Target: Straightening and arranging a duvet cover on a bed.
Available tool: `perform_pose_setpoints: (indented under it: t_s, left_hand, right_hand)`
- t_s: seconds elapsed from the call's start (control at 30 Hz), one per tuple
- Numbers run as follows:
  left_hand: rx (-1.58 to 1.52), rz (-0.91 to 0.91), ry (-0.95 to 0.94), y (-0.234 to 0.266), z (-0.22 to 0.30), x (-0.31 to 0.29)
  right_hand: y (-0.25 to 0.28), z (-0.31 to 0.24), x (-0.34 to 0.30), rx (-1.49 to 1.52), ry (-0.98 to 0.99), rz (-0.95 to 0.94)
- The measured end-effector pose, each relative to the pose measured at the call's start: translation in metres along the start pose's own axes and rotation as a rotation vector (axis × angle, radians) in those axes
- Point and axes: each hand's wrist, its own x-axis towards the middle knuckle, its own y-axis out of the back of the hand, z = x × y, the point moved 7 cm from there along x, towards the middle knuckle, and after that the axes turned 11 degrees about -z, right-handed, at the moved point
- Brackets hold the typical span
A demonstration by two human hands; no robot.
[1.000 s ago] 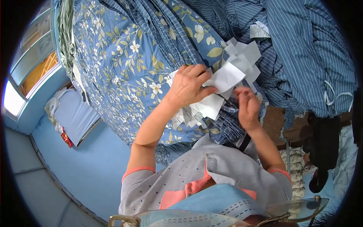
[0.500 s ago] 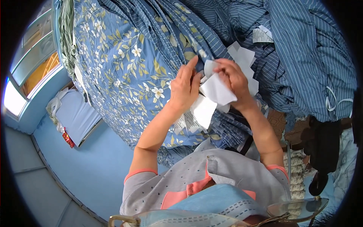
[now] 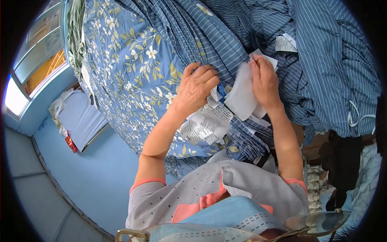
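Observation:
My left hand (image 3: 199,84) rests on the floral blue cloth (image 3: 133,64), fingers curled over the gathered edges of folded blue striped fabric (image 3: 219,36). Below its fingertips are a small blue tag (image 3: 221,90) and a bunch of white printed care labels (image 3: 207,123). To the right, my right hand (image 3: 267,80) is closed, thumb and fingers pinched together. A white label (image 3: 242,99), smeared by motion, hangs at its inner side. Something thin and dark shows at the fingertips, too small to name. More white labels lie behind and under this hand.
A heap of blue striped fabric (image 3: 322,68) fills the right side, with a printed label (image 3: 286,43) and a white cord (image 3: 354,113) on it. At left, a low pale blue padded surface (image 3: 80,117) stands on the blue floor, a red packet (image 3: 70,142) beside it.
My left hand has turned, its fingers curling down over the fabric. My right hand has moved slightly up and right with the white label, uncovering the printed labels below.

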Motion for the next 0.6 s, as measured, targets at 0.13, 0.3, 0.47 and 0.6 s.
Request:
perform_pose_setpoints:
  t_s: [0.13,0.3,0.47,0.6]
  left_hand:
    - [-0.074,0.080,-0.006,-0.002,-0.002,-0.001]
    - [-0.054,0.101,-0.016,0.001,-0.007,-0.007]
    - [-0.080,0.099,-0.029,-0.006,-0.012,-0.015]
    - [-0.140,0.145,-0.027,-0.004,-0.012,-0.018]
  right_hand:
    - [-0.018,0.025,0.017,-0.094,0.101,-0.093]
    - [-0.013,0.008,0.032,0.007,0.156,-0.111]
    - [-0.018,-0.016,0.031,0.231,0.176,-0.273]
    - [-0.027,-0.046,0.010,0.157,0.234,-0.275]
